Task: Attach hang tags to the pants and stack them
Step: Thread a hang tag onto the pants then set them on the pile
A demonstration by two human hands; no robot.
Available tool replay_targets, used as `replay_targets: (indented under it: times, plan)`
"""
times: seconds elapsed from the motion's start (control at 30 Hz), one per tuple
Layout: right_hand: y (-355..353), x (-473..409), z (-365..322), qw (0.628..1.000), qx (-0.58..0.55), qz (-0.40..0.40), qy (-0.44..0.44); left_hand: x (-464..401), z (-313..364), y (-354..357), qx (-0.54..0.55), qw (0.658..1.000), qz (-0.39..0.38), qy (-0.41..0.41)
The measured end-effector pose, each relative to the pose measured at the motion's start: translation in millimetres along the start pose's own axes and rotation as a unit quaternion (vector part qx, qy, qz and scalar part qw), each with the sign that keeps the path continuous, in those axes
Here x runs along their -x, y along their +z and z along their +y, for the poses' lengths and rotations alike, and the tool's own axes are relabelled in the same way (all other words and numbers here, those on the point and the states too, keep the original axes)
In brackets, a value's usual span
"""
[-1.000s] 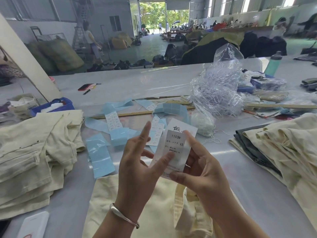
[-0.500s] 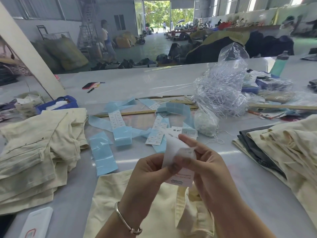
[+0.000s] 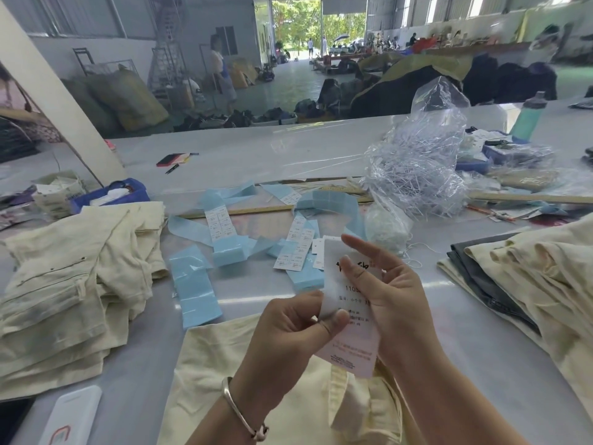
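Observation:
A white hang tag (image 3: 348, 335) with printed text is held upright over a pale yellow pair of pants (image 3: 250, 390) lying on the table in front of me. My left hand (image 3: 288, 329) pinches the tag's left edge between thumb and fingers. My right hand (image 3: 388, 293) holds it from the right, thumb across its face and index finger raised. A stack of cream pants (image 3: 64, 284) lies at the left. Another pile of cream and grey pants (image 3: 529, 277) lies at the right.
Blue sticker backing strips (image 3: 192, 284) and small white labels (image 3: 295, 248) are scattered mid-table. A clear bag of plastic fasteners (image 3: 423, 175) stands behind them, with a wooden ruler (image 3: 244, 211), a blue tray (image 3: 109, 195), a green bottle (image 3: 529, 117) and a white device (image 3: 70, 419) nearby.
The tag has turned from curled and edge-on to upright with its printed face towards me. Both hands shifted slightly right, and my right index finger has lifted off it.

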State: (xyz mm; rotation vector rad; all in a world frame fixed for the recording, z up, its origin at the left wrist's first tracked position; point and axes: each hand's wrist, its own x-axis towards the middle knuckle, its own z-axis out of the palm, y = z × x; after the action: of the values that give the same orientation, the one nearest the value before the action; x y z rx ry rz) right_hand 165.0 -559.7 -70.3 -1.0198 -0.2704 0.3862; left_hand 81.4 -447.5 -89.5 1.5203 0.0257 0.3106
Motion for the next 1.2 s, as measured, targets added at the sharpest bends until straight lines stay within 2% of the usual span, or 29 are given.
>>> replay_targets:
  times: [0.1, 0.2, 0.3, 0.4, 0.57, 0.67, 0.77, 0.83, 1.0, 1.2]
  plan:
    - [-3.4, -4.1, 2.9, 0.998, 0.053, 0.033, -0.021, -2.9, -2.7, 0.2, 0.003, 0.998, -0.028, -0.047]
    - [-7.8, -10.3, 9.4, 0.995, 0.094, 0.033, -0.033, -13.5, -6.3, 4.7, 0.008, 0.997, -0.004, -0.072]
    - [-15.6, -18.9, 18.7, 0.996, 0.086, 0.028, -0.020, -26.4, -13.8, 10.5, 0.058, 0.996, 0.014, -0.073]
    - [-33.2, -29.9, 26.6, 0.995, 0.096, 0.026, -0.016, -37.4, -28.6, 16.9, 0.062, 0.995, 0.037, -0.075]
    - [-96.3, -74.1, 54.0, 0.971, 0.210, 0.109, 0.006, -57.3, -57.0, 26.7, 0.010, 0.990, 0.086, -0.116]
    - [-152.9, -118.3, 65.0, 0.921, 0.367, 0.131, 0.016, -71.2, -71.6, 27.5, -0.006, 0.985, 0.096, -0.141]
    - [-205.3, -164.5, 71.9, 0.827, 0.541, 0.154, 0.023, -86.4, -85.3, 28.8, 0.005, 0.977, 0.139, -0.161]
    - [-228.6, -190.8, 77.9, 0.783, 0.603, 0.147, 0.042, -96.0, -92.7, 30.1, 0.013, 0.970, 0.163, -0.177]
    - [-256.4, -247.1, 96.3, 0.706, 0.700, -0.006, 0.108, -113.7, -106.3, 33.7, -0.006, 0.963, 0.192, -0.189]
    - [-250.6, -281.3, 107.1, 0.669, 0.736, -0.033, 0.096, -126.6, -124.2, 45.0, -0.022, 0.959, 0.188, -0.213]
